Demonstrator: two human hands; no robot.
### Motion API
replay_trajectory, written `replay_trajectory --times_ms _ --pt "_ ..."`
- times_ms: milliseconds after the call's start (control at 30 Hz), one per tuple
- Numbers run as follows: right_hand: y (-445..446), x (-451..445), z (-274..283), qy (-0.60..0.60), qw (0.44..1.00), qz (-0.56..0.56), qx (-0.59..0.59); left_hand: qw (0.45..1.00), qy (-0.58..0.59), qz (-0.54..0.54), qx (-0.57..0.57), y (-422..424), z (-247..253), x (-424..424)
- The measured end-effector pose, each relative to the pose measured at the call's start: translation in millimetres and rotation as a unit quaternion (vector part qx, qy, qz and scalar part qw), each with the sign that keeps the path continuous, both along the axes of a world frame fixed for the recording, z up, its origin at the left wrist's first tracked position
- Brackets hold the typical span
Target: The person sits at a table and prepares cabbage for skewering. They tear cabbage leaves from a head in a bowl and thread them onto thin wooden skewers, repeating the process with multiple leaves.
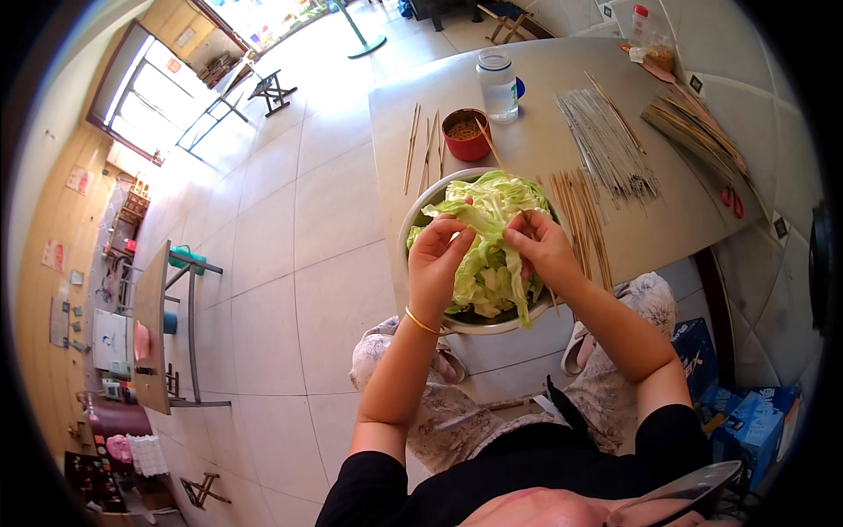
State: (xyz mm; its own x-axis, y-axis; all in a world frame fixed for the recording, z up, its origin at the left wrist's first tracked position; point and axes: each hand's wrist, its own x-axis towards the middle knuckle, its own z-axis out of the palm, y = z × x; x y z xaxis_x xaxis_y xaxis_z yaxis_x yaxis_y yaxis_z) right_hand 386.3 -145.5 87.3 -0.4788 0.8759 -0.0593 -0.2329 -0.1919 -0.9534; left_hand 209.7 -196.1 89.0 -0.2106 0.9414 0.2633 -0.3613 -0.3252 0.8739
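Note:
A round metal basin (409, 217) heaped with torn green leaves (484, 283), which look like lettuce or cabbage, stands at the table's near edge. Over it my left hand (440, 247) and my right hand (539, 247) pinch one leaf (484, 222) between them, fingertips closed on it. From the right hand's side a long strip of leaf hangs over the basin's near rim. Right of the basin lie wooden skewers (583, 224) in a loose row. Behind the basin a red tin (467, 148) holds brown contents, and a thin stick leans beside it.
A clear jar of liquid (498, 89) stands behind the tin. Thin metal skewers (609, 145), a bundle of sticks (691, 132) and red-handled scissors (732, 201) lie on the right. More wooden skewers (411, 148) lie at the left. Blue boxes (754, 421) sit below on the right.

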Motion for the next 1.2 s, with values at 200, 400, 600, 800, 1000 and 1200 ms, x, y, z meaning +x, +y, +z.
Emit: replay_trajectory --times_ms 200,400,600,800,1000,1200 --pt "-1 -1 -4 -0.024 0.999 0.006 0.026 0.997 -0.011 0.073 -0.015 -3 5 3" --pt "-4 -2 2 0.005 0.992 -0.079 0.099 0.954 0.239 0.183 0.0 -8 4 3" --pt "-3 4 4 0.049 0.998 -0.008 0.049 0.852 0.465 0.199 0.137 -12 2 14" --pt "-4 4 6 0.001 0.996 0.021 0.085 0.901 0.393 0.153 0.104 -11 2 22" --pt "-3 4 7 0.02 0.996 -0.011 0.081 0.985 0.17 0.029 -0.008 -13 9 24" --pt "-2 6 9 0.023 0.996 -0.025 0.08 0.991 0.108 -0.052 -0.055 -12 12 19"
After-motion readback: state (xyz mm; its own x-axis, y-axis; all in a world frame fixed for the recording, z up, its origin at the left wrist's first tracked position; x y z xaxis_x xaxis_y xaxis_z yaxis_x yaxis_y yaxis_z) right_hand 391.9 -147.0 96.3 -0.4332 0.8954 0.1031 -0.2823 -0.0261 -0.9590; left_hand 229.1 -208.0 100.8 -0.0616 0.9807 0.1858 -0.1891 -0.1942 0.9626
